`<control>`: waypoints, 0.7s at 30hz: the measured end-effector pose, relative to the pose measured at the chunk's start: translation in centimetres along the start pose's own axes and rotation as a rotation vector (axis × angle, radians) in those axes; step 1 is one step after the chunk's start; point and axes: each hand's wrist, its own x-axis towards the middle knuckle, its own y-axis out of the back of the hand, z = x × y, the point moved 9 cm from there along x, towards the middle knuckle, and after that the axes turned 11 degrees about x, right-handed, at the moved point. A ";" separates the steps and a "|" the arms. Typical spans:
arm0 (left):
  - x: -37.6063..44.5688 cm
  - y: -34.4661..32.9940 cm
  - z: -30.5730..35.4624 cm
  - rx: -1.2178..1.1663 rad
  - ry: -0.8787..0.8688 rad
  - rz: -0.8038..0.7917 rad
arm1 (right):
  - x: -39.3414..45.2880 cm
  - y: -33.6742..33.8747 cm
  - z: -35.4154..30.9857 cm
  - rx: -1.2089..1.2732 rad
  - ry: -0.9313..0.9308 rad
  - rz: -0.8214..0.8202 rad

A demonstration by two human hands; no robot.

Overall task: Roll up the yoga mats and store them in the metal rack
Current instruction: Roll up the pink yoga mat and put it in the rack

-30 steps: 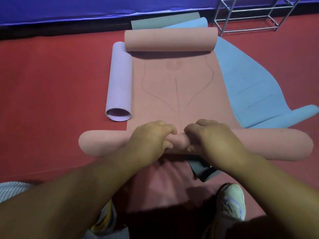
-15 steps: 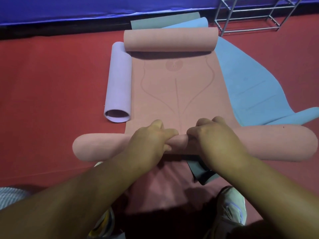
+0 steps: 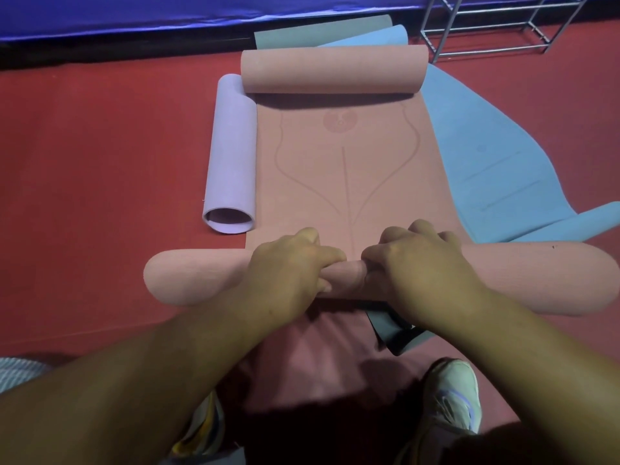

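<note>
Red floor (image 3: 100, 162) runs back to a blue sheet (image 3: 167, 11) along the far edge.

The pink mat (image 3: 345, 176) lies flat on the floor. Its near end is a thick roll under both hands, and its far end curls into a second roll, well beyond the hands. The purple mat (image 3: 231, 152) is fully rolled and lies beyond the left hand (image 3: 288, 266), touching the pink mat's edge. The blue mat (image 3: 486, 156) is spread beyond the right hand (image 3: 419, 263), partly under the pink one. The metal rack (image 3: 486, 25) stands far beyond the right hand.
</note>
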 end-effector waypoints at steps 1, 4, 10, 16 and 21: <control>0.0 0.1 0.0 -0.001 -0.004 0.007 | 0.1 0.0 0.0 0.005 -0.002 0.003; -0.1 0.0 -0.1 -0.015 -0.005 0.025 | 0.3 0.0 0.0 0.015 0.000 0.022; -0.2 -0.2 -0.1 -0.039 -0.012 0.069 | 0.4 -0.3 0.3 0.085 -0.066 -0.026; -0.1 -0.3 0.0 -0.065 -0.006 0.065 | 0.3 -0.9 0.3 0.137 -0.076 -0.092; 0.2 0.0 0.0 -0.081 -0.025 0.100 | 0.9 -1.4 -0.7 0.136 0.091 0.006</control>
